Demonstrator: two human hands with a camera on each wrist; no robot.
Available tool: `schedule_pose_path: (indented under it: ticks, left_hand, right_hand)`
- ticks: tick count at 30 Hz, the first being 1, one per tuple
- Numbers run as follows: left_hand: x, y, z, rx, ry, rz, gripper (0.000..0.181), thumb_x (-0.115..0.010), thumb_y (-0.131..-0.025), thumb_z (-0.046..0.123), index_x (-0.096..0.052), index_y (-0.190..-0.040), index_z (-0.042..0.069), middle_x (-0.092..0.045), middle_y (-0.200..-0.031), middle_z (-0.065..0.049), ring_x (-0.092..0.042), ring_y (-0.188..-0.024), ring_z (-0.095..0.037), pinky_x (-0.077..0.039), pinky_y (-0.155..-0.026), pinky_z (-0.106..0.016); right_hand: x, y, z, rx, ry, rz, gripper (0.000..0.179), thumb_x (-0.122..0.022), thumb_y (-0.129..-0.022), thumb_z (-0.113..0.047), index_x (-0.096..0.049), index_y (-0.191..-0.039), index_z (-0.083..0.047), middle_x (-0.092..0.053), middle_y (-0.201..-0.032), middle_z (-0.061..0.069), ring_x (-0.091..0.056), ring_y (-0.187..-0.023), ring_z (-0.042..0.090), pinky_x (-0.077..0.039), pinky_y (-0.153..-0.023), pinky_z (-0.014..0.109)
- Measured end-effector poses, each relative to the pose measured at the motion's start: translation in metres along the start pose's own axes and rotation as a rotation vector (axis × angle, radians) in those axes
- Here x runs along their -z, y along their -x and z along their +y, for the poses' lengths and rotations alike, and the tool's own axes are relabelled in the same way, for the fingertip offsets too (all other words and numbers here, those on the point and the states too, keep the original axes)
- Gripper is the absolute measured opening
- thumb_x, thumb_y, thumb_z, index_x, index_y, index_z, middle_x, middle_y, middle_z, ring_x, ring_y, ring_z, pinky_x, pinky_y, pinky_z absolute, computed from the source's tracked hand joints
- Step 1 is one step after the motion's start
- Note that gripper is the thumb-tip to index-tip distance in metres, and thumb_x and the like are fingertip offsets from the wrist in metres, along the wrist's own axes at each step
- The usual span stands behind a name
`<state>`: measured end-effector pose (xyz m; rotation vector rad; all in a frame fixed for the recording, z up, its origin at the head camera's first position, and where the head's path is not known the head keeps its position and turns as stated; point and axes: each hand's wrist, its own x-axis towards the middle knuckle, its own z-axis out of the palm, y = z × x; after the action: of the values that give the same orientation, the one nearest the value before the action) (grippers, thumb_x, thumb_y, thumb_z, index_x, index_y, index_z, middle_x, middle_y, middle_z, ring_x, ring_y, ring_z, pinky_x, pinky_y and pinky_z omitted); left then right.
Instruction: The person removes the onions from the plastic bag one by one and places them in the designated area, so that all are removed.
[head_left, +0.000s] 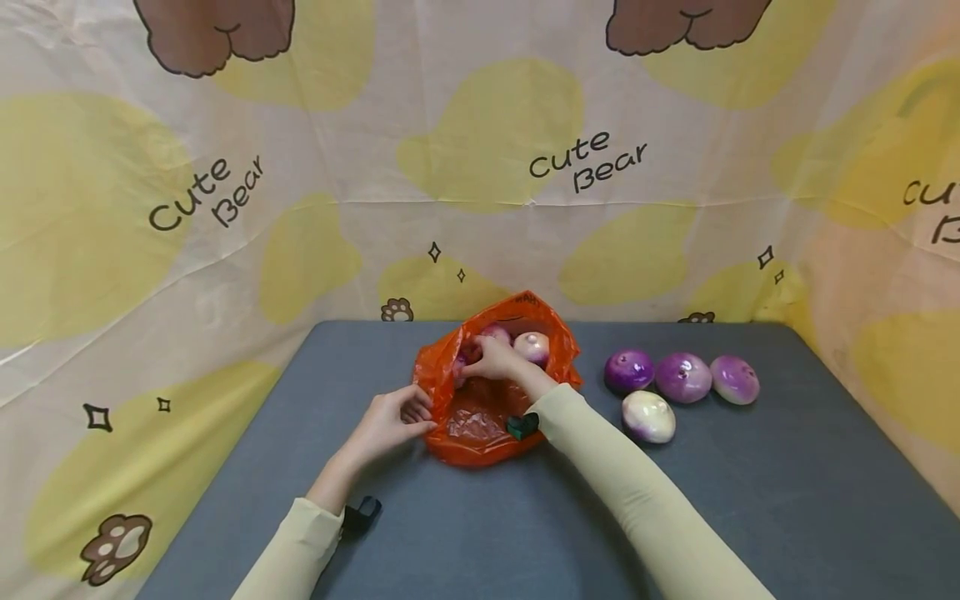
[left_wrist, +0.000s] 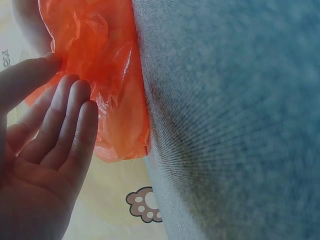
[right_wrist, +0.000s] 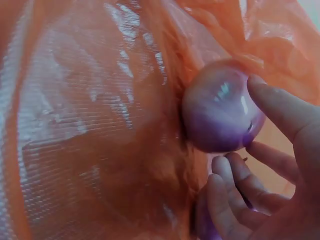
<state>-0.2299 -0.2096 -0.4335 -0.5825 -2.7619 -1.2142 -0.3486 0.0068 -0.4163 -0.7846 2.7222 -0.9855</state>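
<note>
An orange-red plastic bag [head_left: 480, 450] lies with its mouth facing me. At its left rim, my left hand [head_left: 390, 421] pinches the plastic between thumb and fingers; the other fingers [left_wrist: 75, 130] are loosely bent. My right hand [head_left: 495, 358] reaches inside the bag. In the right wrist view its thumb and index finger hold a shiny purple-and-white onion [right_wrist: 220, 110] from two sides. The remaining fingers [right_wrist: 245, 185] curl below it, partly covering another onion [right_wrist: 205, 217]. Farther back in the bag sit a pale onion [head_left: 532, 347] and a purple one [head_left: 497, 334].
To the right of the bag, three purple onions [head_left: 683, 377] stand in a row on the grey table [head_left: 465, 533]. A whiter onion [head_left: 648, 417] is in front of them. A patterned cloth [head_left: 480, 167] hangs behind and at both sides.
</note>
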Motion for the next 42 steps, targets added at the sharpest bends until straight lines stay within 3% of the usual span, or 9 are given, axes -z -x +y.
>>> schedule_pose_path:
  ticks: [11, 23, 31, 37, 42]
  left_hand:
    - [0.001, 0.002, 0.001, -0.011, 0.016, -0.007, 0.022, -0.078, -0.079, 0.018, -0.063, -0.094, 0.014, -0.066, -0.081, 0.003, -0.062, -0.074, -0.011, -0.052, -0.068, -0.024]
    - [0.001, 0.002, 0.002, -0.018, 0.018, -0.003, 0.021, -0.078, -0.079, 0.018, -0.063, -0.093, 0.014, -0.066, -0.081, 0.003, -0.062, -0.074, -0.011, -0.052, -0.068, -0.024]
    - [0.001, 0.002, 0.003, -0.013, 0.009, -0.004, 0.022, -0.078, -0.078, 0.017, -0.063, -0.093, 0.014, -0.066, -0.08, 0.003, -0.062, -0.073, -0.01, -0.053, -0.068, -0.024]
    - [0.0, 0.001, 0.001, -0.012, -0.005, -0.005, 0.022, -0.079, -0.077, 0.017, -0.063, -0.091, 0.016, -0.066, -0.08, 0.005, -0.063, -0.072, -0.009, -0.053, -0.067, -0.024]
    - [0.0, 0.0, 0.001, -0.012, -0.003, -0.006, 0.021, -0.079, -0.077, 0.018, -0.063, -0.092, 0.015, -0.066, -0.08, 0.005, -0.063, -0.072, -0.009, -0.053, -0.067, -0.024]
  right_hand:
    - [-0.017, 0.002, 0.003, 0.035, -0.009, 0.008, 0.059, -0.077, -0.079, -0.028, -0.053, -0.128, -0.006, -0.064, -0.116, 0.011, -0.06, -0.106, 0.024, -0.046, -0.098, 0.038]
    - [-0.028, -0.005, 0.003, 0.084, 0.012, 0.055, 0.056, -0.077, -0.074, -0.023, -0.054, -0.122, -0.005, -0.066, -0.107, 0.01, -0.061, -0.096, 0.022, -0.049, -0.089, 0.036]
    - [-0.029, -0.004, 0.0, 0.113, 0.009, 0.011, 0.045, -0.075, -0.073, -0.017, -0.056, -0.111, -0.004, -0.064, -0.095, 0.008, -0.057, -0.083, 0.018, -0.05, -0.079, 0.03]
    - [-0.031, -0.003, 0.0, 0.108, -0.019, -0.016, 0.054, -0.076, -0.073, -0.018, -0.054, -0.121, -0.005, -0.065, -0.108, 0.01, -0.059, -0.095, 0.018, -0.049, -0.089, 0.031]
    - [-0.032, -0.001, 0.003, 0.081, -0.05, 0.01, 0.065, -0.077, -0.074, -0.02, -0.047, -0.129, -0.005, -0.062, -0.119, 0.013, -0.06, -0.108, 0.025, -0.047, -0.096, 0.036]
